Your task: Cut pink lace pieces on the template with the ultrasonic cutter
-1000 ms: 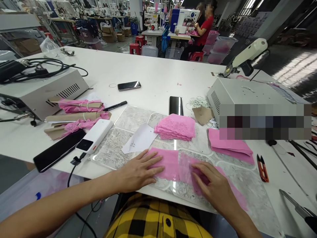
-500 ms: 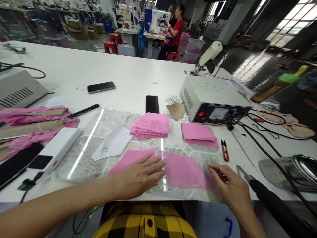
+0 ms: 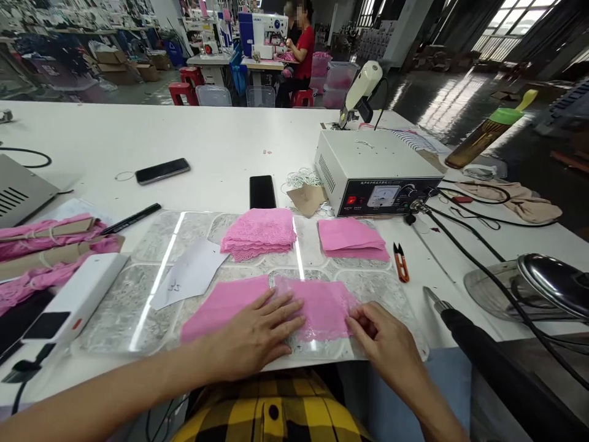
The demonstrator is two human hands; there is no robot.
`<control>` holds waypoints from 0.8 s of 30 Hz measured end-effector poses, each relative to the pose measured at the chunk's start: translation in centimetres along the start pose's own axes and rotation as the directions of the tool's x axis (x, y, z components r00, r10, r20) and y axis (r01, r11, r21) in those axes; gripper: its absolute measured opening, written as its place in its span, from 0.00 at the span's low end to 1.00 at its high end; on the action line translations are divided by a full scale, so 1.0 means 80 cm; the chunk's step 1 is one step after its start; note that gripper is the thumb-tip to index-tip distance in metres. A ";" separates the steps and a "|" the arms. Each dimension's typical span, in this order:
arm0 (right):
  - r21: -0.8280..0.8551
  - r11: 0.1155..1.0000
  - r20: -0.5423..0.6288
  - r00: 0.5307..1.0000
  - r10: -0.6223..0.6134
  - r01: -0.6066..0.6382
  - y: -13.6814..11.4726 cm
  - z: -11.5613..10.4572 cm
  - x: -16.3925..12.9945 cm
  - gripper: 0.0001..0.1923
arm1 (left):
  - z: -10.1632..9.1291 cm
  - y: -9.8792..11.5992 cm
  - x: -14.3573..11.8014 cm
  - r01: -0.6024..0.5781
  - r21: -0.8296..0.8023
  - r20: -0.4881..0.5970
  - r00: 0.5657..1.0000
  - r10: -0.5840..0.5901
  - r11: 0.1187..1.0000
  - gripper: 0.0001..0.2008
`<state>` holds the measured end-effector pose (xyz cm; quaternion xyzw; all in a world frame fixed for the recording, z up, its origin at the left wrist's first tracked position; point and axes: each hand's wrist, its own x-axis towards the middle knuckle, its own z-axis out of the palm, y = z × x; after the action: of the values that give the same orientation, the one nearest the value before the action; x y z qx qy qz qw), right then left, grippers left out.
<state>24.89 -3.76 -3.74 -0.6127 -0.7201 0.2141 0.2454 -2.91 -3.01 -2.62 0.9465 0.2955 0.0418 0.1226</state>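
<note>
1. Flat and spread, the left hand (image 3: pixel 255 334) presses down where the plain pink cloth (image 3: pixel 221 304) meets the pink lace piece (image 3: pixel 322 307).
2. Fingers of the right hand (image 3: pixel 384 344) pinch the lace's right edge.
3. Both pieces lie on the patterned mat (image 3: pixel 138 294).
4. At 12 o'clock sits a lace stack (image 3: pixel 259 231); at 1 o'clock, a cloth stack (image 3: pixel 350 238) and orange snips (image 3: pixel 400 262).

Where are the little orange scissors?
The little orange scissors lie on the white table, just right of the flat stack of pink fabric and in front of the grey machine box, beyond the right hand.
</note>
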 end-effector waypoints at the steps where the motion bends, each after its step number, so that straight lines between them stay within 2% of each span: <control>1: 0.004 1.000 0.007 1.000 -0.006 0.006 0.000 0.000 0.001 0.13 | 0.001 0.000 0.000 -0.002 -0.004 -0.010 1.000 0.002 1.000 0.26; 5: 0.021 1.000 0.020 1.000 -0.003 0.003 0.005 -0.006 0.003 0.13 | 0.002 0.002 0.001 -0.018 -0.024 -0.046 0.999 0.017 1.000 0.26; 12: 0.044 0.999 0.061 0.998 0.016 -0.019 0.001 -0.015 0.005 0.13 | -0.003 0.006 0.004 -0.030 -0.056 -0.021 0.999 0.029 0.998 0.26; 17: 0.105 0.984 0.079 0.987 0.137 -0.145 0.004 -0.028 0.007 0.12 | -0.008 0.010 0.007 -0.042 -0.102 -0.042 0.998 0.037 0.994 0.25; 24: 0.132 0.964 -0.007 0.973 0.232 -0.230 0.027 -0.045 0.005 0.14 | -0.008 0.021 0.019 -0.103 -0.112 -0.055 0.994 0.097 0.988 0.23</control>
<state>28.73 -2.97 -2.21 -0.6775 -0.6254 0.2809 0.2663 -0.83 -3.33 -1.52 0.9502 0.2477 0.0882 0.1674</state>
